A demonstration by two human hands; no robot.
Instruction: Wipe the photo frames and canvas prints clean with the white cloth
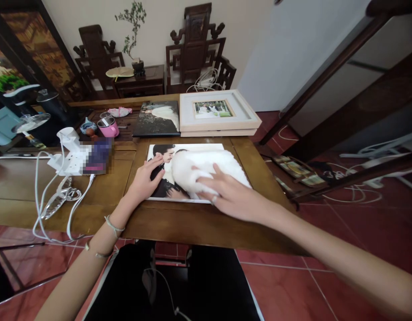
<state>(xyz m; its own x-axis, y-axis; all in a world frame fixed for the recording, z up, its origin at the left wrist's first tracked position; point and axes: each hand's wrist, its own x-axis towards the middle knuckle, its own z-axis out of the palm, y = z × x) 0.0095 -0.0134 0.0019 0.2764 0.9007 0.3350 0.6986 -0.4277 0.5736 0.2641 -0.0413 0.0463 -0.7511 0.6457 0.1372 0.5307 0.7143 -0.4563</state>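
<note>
A large photo panel [162, 185] of a couple lies flat on the wooden table in front of me. My left hand [146, 180] rests on its left edge with the fingers stretched out over the picture. On the panel's middle, my right hand [230, 192] presses a bunched white cloth [185, 171] against the surface. The cloth covers part of the picture, and its edge is hard to tell from the white areas printed there. A ring shows on the right hand, and a bracelet circles the left wrist.
Behind the panel stand a dark photo panel [159, 118] and light wooden picture frames [222, 127], stacked. To the left are a white power strip [72, 162] with cables, a silver butterfly-shaped clip [60, 196], a pink cup [108, 128] and a black kettle [52, 107].
</note>
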